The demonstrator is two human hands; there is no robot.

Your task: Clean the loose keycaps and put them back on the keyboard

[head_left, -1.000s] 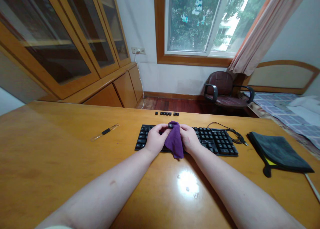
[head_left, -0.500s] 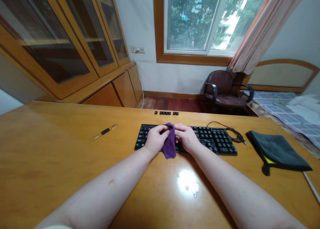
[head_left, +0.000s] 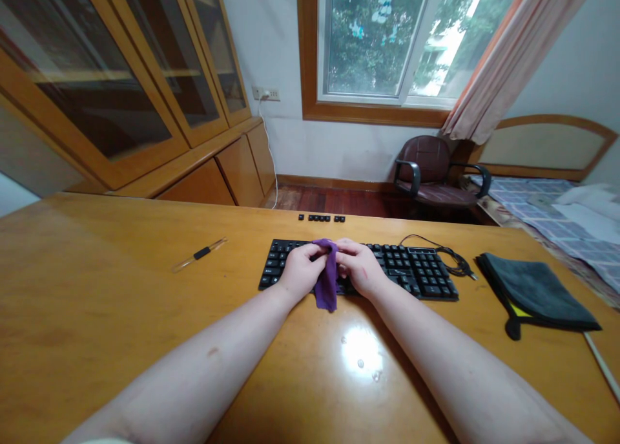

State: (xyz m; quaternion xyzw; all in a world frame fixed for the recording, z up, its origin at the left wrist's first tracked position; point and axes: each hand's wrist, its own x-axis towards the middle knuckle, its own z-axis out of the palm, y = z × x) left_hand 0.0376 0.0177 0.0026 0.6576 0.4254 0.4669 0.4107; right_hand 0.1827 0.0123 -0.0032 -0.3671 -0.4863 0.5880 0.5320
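Observation:
A purple cloth (head_left: 327, 285) hangs between my two hands, over the middle of a black keyboard (head_left: 431, 279). My left hand (head_left: 303, 269) is closed on the cloth's upper left side, thumb and fingers pinching it. From the other side, my right hand (head_left: 361, 266) grips the same cloth near its top, fingers bent. The cloth's lower end drops past the keyboard's front edge. Whether a small object sits inside the cloth is hidden by my fingers. Several loose black keycaps (head_left: 320, 218) lie in a row behind the keyboard, close to the far edge of the desk.
On the wooden desk (head_left: 121, 315), a clear tool with a black grip (head_left: 201, 254) lies to the left. A coiled cable (head_left: 455, 263) and a folded grey cloth (head_left: 542, 292) are at the right. Beyond the desk stand an office chair (head_left: 429, 166) and a glass-door cabinet (head_left: 194, 140).
The purple cloth's hanging end has shifted and folded slightly between my fingers. Both hands stay in nearly the same place, and the whole view has moved a little.

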